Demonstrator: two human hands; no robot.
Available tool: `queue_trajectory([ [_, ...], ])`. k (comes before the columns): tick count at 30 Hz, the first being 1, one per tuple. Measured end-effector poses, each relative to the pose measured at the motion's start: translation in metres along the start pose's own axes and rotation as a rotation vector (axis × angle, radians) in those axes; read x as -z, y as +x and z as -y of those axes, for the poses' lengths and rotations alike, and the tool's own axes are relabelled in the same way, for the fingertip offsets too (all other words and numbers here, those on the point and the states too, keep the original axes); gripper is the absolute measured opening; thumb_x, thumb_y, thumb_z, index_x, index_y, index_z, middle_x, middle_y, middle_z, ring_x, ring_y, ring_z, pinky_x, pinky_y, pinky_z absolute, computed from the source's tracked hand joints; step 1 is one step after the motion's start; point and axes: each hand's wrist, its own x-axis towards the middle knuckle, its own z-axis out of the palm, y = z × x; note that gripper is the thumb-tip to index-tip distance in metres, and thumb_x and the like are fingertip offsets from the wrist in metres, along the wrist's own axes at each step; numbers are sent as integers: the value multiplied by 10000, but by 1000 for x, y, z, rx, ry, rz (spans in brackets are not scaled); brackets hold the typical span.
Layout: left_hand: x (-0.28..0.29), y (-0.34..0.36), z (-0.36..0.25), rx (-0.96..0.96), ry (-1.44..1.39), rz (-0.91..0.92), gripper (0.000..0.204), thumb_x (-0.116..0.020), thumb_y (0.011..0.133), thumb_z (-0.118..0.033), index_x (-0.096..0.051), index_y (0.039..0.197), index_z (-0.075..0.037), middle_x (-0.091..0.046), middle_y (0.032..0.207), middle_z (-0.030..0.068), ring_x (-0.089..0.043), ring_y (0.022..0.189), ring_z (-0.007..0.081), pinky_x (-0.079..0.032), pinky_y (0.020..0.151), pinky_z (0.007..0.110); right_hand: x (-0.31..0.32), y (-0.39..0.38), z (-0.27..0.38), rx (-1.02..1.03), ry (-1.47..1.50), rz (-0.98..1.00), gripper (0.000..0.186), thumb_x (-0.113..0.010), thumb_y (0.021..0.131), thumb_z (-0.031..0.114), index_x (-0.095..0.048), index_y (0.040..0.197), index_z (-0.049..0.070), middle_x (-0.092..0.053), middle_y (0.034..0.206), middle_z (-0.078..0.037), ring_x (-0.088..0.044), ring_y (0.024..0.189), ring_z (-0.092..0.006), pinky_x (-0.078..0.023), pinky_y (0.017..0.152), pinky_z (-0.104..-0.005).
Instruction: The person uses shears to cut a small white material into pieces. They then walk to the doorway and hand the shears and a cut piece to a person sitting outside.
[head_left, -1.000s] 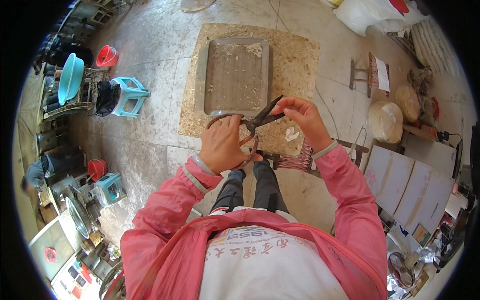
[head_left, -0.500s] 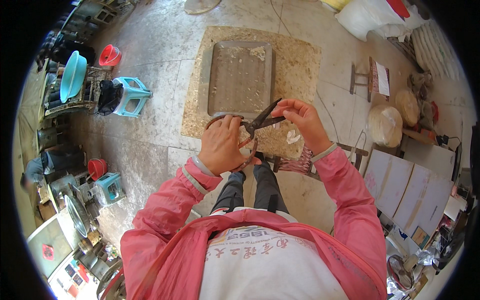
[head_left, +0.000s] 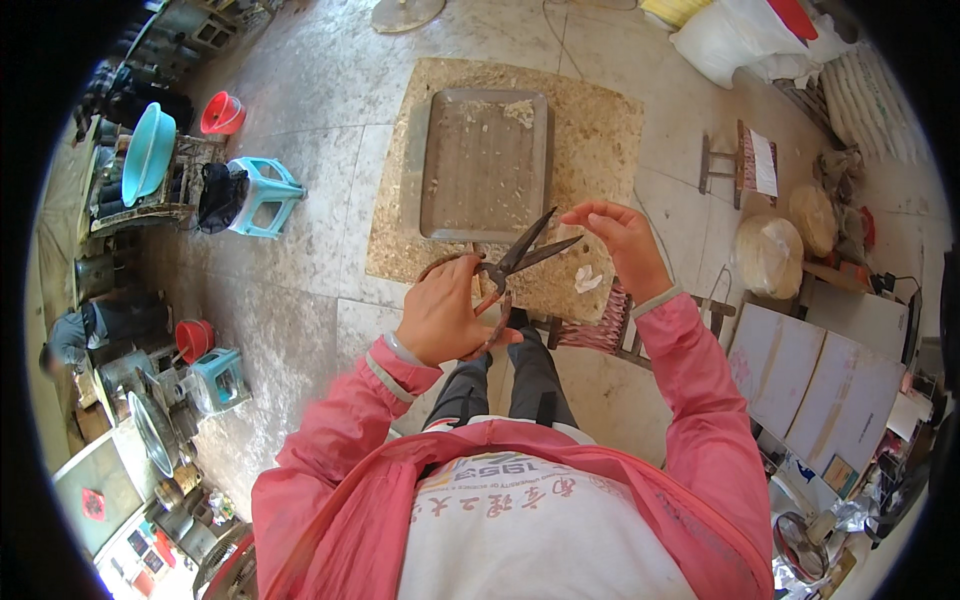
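Note:
My left hand [head_left: 440, 310] is closed around the rust-coloured handles of a pair of large, dark metal scissors [head_left: 506, 268]. Their two blades are spread in a V and point up to the right. Just beyond the blade tips is my right hand [head_left: 625, 240], its fingers bent and drawn together, apart from the metal. Whether it pinches anything small I cannot make out. Below both hands lies a speckled tan board [head_left: 590, 130] bearing a shallow brown tray [head_left: 486, 165] with pale flakes in it. A crumpled white scrap [head_left: 588, 279] rests near the board's close right corner.
At left stand a light-blue stool [head_left: 268, 197], a red bucket [head_left: 222, 113] and a turquoise basin [head_left: 148, 153]. Another person [head_left: 85, 335] is at the far left. A woven-seat stool [head_left: 590, 325] sits under the board's near edge. Flat cartons [head_left: 815, 380] and wrapped round bundles [head_left: 768, 255] fill the right side.
My right fingers have left the scissor blades and moved slightly right, so both tips now show free. The left hand keeps its hold and has shifted a little down and left.

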Motion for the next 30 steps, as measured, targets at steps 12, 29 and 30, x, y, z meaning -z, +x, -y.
queue_trajectory([
  [12, -1, -19, -10, 309, -291, 154, 915, -791, 540, -534, -430, 1180, 10, -593, 961, 176, -595, 889, 322, -470, 742, 369, -5, -9, 17, 189, -117, -122, 186, -516, 853, 23, -623, 993, -36, -659, 938, -101, -605, 898, -143, -449, 845, -266],
  [29, 41, -54, -21, 235, -219, -44, 874, -788, 533, -540, -471, 1134, 10, -604, 910, 163, -604, 847, 312, -469, 692, 366, -54, -27, 48, 337, -145, -21, 198, -533, 799, -66, -601, 967, 12, -610, 946, -18, -553, 854, -52, -447, 711, -185],
  [30, 45, -58, -21, 241, -219, -48, 868, -787, 534, -541, -473, 1129, 8, -606, 905, 161, -606, 840, 309, -470, 691, 364, -58, -28, 51, 347, -178, -19, 199, -526, 797, -72, -599, 960, 15, -610, 943, -16, -548, 846, -46, -444, 686, -179],
])
